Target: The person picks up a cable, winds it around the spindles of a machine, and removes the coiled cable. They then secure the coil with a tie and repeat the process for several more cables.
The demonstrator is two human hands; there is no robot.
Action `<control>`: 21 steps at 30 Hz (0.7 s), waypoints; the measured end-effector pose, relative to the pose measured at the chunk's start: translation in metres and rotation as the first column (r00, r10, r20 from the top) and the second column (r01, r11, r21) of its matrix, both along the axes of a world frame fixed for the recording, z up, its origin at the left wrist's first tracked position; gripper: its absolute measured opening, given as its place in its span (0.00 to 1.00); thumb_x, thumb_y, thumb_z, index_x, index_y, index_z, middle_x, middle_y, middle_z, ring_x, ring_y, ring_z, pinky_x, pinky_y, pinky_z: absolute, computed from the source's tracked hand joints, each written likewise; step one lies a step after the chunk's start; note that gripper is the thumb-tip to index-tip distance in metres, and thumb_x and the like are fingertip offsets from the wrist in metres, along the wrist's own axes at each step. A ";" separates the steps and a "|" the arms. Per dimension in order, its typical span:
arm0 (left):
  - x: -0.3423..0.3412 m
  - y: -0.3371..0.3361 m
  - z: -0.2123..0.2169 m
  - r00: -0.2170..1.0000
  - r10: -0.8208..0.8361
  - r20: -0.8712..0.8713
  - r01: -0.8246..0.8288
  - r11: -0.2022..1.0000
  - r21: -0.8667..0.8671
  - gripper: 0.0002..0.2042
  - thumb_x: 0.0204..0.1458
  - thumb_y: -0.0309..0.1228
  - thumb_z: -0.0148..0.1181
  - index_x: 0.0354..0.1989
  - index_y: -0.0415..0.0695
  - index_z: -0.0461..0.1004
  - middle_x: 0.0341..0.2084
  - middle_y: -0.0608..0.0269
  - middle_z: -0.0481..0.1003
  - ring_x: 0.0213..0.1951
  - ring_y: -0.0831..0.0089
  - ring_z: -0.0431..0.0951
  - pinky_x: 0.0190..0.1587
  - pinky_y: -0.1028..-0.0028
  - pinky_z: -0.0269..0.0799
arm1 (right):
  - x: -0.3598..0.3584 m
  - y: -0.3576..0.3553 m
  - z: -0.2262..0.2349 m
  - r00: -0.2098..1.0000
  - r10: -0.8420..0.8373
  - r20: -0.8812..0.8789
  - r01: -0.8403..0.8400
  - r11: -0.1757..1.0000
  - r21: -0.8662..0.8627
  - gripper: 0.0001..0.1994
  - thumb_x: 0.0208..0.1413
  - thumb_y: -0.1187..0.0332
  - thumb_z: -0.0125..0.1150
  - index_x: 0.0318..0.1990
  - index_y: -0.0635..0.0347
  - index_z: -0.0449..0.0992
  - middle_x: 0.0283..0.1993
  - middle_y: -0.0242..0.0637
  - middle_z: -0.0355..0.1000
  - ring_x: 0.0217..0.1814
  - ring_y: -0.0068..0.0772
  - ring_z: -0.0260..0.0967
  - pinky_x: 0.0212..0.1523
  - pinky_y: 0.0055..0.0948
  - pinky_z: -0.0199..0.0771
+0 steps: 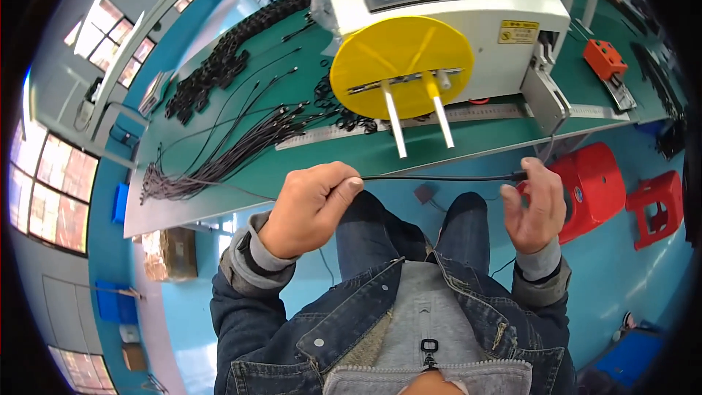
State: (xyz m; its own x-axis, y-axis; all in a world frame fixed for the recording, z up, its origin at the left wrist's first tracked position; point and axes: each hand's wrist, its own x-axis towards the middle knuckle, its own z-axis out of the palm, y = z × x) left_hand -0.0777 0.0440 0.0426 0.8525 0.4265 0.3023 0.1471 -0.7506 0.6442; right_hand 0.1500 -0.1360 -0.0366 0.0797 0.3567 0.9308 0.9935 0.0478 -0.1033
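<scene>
A black cable [439,177] runs nearly straight between my two hands, just in front of the table edge and above my knees. My left hand [311,208] is closed on it, thumb pressed over the curled fingers. A thinner length trails left from that hand towards the table. At the other end, a thicker black tip meets the fingers of my right hand [540,205], which appear to hold it; the thumb stands a little apart. Beyond my hands is a white machine [497,0] with a yellow disc [402,47] carrying two pale rods.
A bundle of dark cables [252,143] lies on the green table [322,152] at left, with black coiled pieces [212,77] behind. A steel ruler [504,111] runs under the machine. An orange-red box [604,58] sits at right. Red stools [596,190] stand on the blue floor.
</scene>
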 end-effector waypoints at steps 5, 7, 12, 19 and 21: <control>0.016 0.004 0.003 0.990 0.047 -0.132 -0.078 0.968 -0.237 0.07 0.47 0.23 0.55 0.35 0.36 0.73 0.18 0.57 0.69 0.20 0.73 0.68 0.24 0.77 0.63 | 0.008 0.009 0.005 0.999 0.030 0.018 -0.027 0.988 -0.154 0.15 0.42 0.81 0.59 0.40 0.72 0.69 0.37 0.47 0.69 0.31 0.41 0.67 0.27 0.29 0.69; 0.026 0.009 -0.004 0.999 0.039 0.000 -0.039 0.997 -0.072 0.07 0.47 0.23 0.56 0.36 0.36 0.74 0.18 0.59 0.70 0.20 0.76 0.68 0.24 0.77 0.63 | 0.011 0.021 0.006 0.999 0.041 0.002 -0.040 0.986 -0.161 0.14 0.40 0.81 0.60 0.39 0.70 0.70 0.34 0.45 0.68 0.29 0.42 0.67 0.27 0.30 0.70; 0.057 0.039 -0.022 0.977 0.082 0.198 -0.095 0.994 0.061 0.07 0.47 0.23 0.57 0.35 0.35 0.75 0.20 0.61 0.73 0.22 0.81 0.68 0.25 0.80 0.63 | 0.020 0.072 -0.002 0.998 0.001 -0.057 -0.004 0.999 -0.051 0.15 0.40 0.80 0.60 0.40 0.67 0.71 0.30 0.43 0.69 0.27 0.42 0.68 0.27 0.30 0.70; 0.064 0.060 -0.059 0.937 0.225 0.268 -0.176 0.965 -0.196 0.07 0.48 0.23 0.58 0.34 0.35 0.75 0.21 0.64 0.74 0.23 0.82 0.69 0.27 0.83 0.64 | 0.016 0.116 -0.030 0.968 0.054 -0.244 -0.048 0.998 0.032 0.13 0.42 0.79 0.60 0.39 0.65 0.71 0.30 0.44 0.70 0.27 0.42 0.69 0.26 0.31 0.70; 0.067 0.061 -0.061 0.937 0.226 0.266 -0.171 0.961 -0.215 0.07 0.48 0.23 0.58 0.35 0.35 0.75 0.21 0.65 0.74 0.23 0.82 0.69 0.27 0.83 0.64 | 0.020 0.123 -0.033 0.961 0.034 -0.273 -0.021 0.998 0.051 0.11 0.43 0.79 0.59 0.37 0.65 0.71 0.29 0.44 0.69 0.26 0.43 0.68 0.25 0.32 0.69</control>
